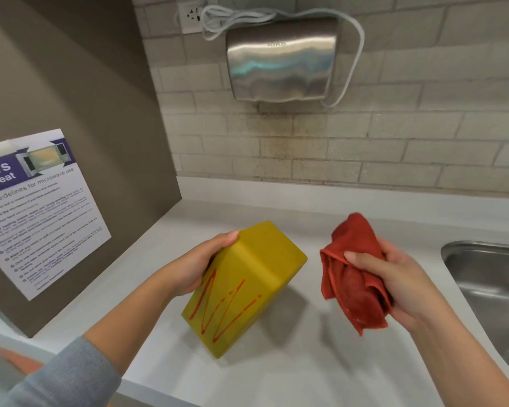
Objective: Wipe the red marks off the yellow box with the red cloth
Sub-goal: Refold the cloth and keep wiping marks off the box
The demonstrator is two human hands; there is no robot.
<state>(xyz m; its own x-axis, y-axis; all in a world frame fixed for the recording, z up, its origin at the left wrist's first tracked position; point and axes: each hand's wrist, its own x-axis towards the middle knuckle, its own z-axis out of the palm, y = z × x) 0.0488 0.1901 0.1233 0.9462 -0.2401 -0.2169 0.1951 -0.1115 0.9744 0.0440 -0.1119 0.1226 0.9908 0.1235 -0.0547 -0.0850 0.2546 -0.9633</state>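
Gripping the tilted box (247, 286) above the counter (291, 362), left hand (194, 265); right hand (400, 283) clutches the cloth (353, 277) beside it.

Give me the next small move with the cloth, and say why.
Probably bring the right hand with the red cloth left onto the marked face of the yellow box. The red marks are unwiped, the cloth is apart from the box, and the left hand holds it tilted.

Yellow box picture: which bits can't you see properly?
Head view only:
yellow box: back and underside turned away; left hand covers one side.
red cloth: bunched in the right hand, folds hide its inside.
poster: cut by left edge, small print unreadable.
sink: cut by right edge.
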